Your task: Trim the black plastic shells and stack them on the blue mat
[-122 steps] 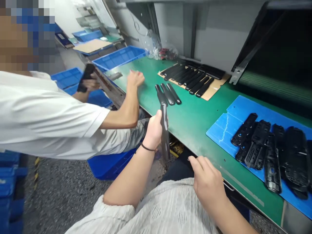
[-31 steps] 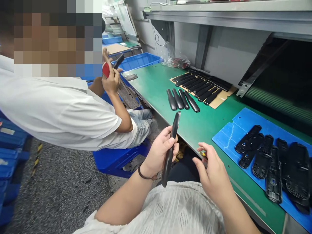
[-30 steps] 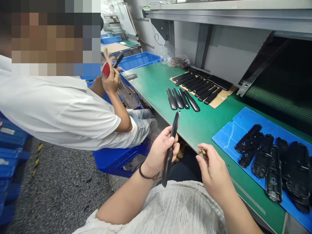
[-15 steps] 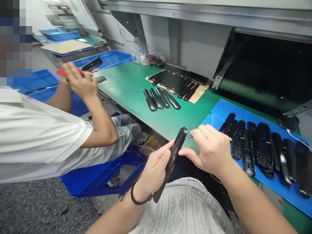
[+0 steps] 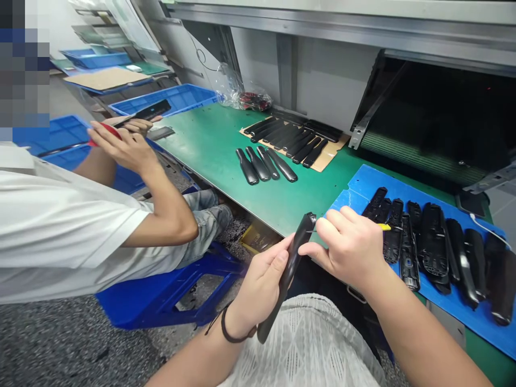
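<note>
My left hand is wrapped around a long black plastic housing, which stands tilted above my lap with its open end up. In my right hand is a slim tool, its yellow end sticking out behind the fist. Its thin metal tip reaches the housing just below the upper end; most of the tool is hidden by my fingers. My right thumb is stretched out towards the housing's side. Several black casing parts lie on a blue sheet to the right of my right hand.
Several black housings lie on the green table, with more on cardboard behind. At the left a co-worker holds a black part and something red. A blue stool stands below. A dark panel leans at the back right.
My left hand and the housing have shifted slightly right and down, closer to my right hand. More of the tool's yellow end shows. The co-worker's hands have moved a little.
</note>
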The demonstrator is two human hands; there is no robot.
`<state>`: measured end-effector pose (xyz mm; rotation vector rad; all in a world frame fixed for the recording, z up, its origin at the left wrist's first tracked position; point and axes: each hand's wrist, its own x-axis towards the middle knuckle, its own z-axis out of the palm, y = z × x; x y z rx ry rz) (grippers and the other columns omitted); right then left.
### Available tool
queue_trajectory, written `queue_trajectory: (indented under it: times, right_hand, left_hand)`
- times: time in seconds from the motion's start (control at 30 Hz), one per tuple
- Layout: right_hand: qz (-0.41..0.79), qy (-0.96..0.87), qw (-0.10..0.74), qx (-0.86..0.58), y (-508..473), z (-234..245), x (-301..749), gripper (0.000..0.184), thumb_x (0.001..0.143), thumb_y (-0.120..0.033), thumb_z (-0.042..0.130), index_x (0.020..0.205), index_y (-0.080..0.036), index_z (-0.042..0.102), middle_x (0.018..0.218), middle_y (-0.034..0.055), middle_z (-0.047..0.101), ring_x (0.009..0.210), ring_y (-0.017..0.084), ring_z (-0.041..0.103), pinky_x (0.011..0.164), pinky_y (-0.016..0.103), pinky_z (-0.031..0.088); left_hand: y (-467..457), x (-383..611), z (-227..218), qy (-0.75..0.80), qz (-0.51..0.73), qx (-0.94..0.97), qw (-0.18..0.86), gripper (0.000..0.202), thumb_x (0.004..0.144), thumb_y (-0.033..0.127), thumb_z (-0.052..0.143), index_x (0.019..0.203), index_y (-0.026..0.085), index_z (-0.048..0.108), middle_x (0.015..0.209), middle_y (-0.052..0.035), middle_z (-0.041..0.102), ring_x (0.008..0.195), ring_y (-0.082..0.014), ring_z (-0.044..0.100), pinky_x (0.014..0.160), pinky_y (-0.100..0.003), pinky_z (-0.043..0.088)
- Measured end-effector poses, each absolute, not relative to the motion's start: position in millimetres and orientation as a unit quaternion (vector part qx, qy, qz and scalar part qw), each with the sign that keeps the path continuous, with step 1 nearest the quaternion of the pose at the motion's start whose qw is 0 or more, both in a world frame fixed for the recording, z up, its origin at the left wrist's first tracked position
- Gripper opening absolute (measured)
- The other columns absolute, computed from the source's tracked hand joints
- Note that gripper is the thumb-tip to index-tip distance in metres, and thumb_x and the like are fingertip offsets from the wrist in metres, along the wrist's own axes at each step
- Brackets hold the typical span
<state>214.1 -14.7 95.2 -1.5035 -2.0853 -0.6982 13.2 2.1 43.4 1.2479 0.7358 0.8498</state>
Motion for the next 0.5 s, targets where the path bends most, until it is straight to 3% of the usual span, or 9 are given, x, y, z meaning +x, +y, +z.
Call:
queue_trajectory:
  times: [0.2, 0.37, 0.5]
  right_hand:
    - [-0.225, -0.757, 0.251, -0.560, -21.0, 82.0, 207.5, 0.058, 0.107, -0.063, 0.037, 0.071, -0.021, 0.053, 0.068, 0.0024, 0.049, 0.068, 0.018, 0.034, 0.061, 0.035, 0.021]
    - [-0.183, -0.756, 0.268, -0.568, -27.5, 73.0, 194.5, 0.059, 0.107, -0.065, 0.035, 0.071, -0.021, 0.054, 0.068, 0.0018, 0.048, 0.068, 0.018, 0.034, 0.061, 0.034, 0.021]
    - [-0.156, -0.771, 0.269, -0.555, -31.7, 67.1, 183.6, 0.060, 0.106, -0.067, 0.035, 0.072, -0.021, 0.055, 0.068, 0.0019, 0.048, 0.069, 0.018, 0.033, 0.062, 0.034, 0.021]
  left_hand:
    - [5.1, 18.1, 40.5, 0.336, 0.353, 0.562, 0.669, 0.060, 0.106, 0.054, 0.047, 0.151, 0.017, 0.059, 0.056, 0.0036, 0.050, 0.049, -0.0115, 0.042, 0.051, -0.025, 0.038]
    - [9.9, 23.7, 46.8, 0.344, 0.393, 0.559, 0.644, 0.057, 0.103, 0.055, 0.052, 0.143, 0.016, 0.068, 0.067, -0.0046, 0.068, 0.068, -0.0214, 0.065, 0.070, -0.033, 0.054]
    - [13.3, 25.3, 50.4, 0.357, 0.410, 0.558, 0.627, 0.055, 0.104, 0.052, 0.052, 0.141, 0.015, 0.069, 0.067, -0.0028, 0.067, 0.071, -0.0204, 0.064, 0.080, -0.034, 0.055]
